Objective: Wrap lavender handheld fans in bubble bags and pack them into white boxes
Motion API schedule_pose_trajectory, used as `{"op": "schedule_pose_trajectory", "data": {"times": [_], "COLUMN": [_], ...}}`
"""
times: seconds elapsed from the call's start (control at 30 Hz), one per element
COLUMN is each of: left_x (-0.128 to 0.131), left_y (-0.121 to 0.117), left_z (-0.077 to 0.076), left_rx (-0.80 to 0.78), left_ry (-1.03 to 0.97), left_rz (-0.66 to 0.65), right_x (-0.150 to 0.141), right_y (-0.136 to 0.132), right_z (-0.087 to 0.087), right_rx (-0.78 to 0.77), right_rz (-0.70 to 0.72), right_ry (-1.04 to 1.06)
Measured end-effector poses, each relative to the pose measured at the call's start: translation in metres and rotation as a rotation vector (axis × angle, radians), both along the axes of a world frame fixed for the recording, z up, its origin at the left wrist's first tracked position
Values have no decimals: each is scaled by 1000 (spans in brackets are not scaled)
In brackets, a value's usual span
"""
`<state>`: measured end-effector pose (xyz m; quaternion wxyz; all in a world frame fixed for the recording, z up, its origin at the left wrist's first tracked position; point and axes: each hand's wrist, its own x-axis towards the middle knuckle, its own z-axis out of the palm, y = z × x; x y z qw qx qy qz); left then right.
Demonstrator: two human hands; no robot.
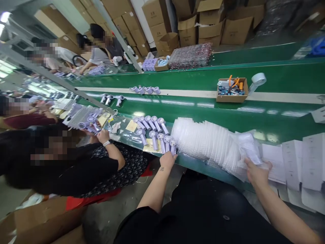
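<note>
My left hand (pixel 168 160) is closed around the lower handle of a pale purple handheld fan (pixel 173 142) at the right end of a cluster of similar fans. Several more handheld fans (pixel 149 122) lie in two rows beside it. In my right hand (pixel 257 171) is a clear bubble-wrap bag (pixel 250 149), with a pale shape showing inside it; its fingers are partly hidden by the plastic. Between my hands stretches a long row of stacked bubble-wrap bags (pixel 205 139), touching the fans at its left end.
White boxes (pixel 290 162) stand in a row at the right. Across the green conveyor belt (pixel 188 110) sits a cardboard box (pixel 232 98) of small parts, with a fan (pixel 257 81) beside it. A co-worker (pixel 106 145) handles fans close on my left; a metal post crosses there.
</note>
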<state>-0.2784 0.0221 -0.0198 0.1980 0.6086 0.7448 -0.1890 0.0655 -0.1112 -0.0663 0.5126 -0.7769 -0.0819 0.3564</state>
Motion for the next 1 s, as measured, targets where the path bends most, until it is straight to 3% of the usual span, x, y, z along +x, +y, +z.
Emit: {"op": "schedule_pose_trajectory", "data": {"times": [0.07,0.13,0.27,0.33,0.43,0.5,0.57,0.6,0.7,0.8,0.9,1.0], "left_x": [5,3,-17,-17,20,64,114,139,203,245,265,268], "left_y": [2,3,-1,-13,-43,-67,-85,-91,-96,-89,-79,-66], "left_z": [-8,-6,19,35,52,54,46,40,14,-9,-17,-9], "left_rx": [-9,4,138,200,114,-72,-255,-275,-49,131,76,4], "left_ry": [4,-18,-209,-408,-760,-935,-1017,-1021,-875,-557,-336,-309], "left_rz": [-39,-47,35,86,47,-124,-383,-531,-1033,-1501,-1672,-1624], "right_x": [6,11,-2,-25,-65,-82,-85,-81,-55,-32,-23,-17], "right_y": [5,2,-32,-50,-61,-61,-65,-71,-110,-158,-185,-183], "right_z": [-6,1,37,54,68,71,69,67,60,54,51,53], "right_rx": [-131,-235,-244,-136,117,308,418,421,306,224,237,255], "right_rz": [-102,-133,46,115,141,135,24,-63,-292,-326,-249,-136], "right_ry": [-209,-266,-295,-133,492,784,821,790,712,739,817,888]}}
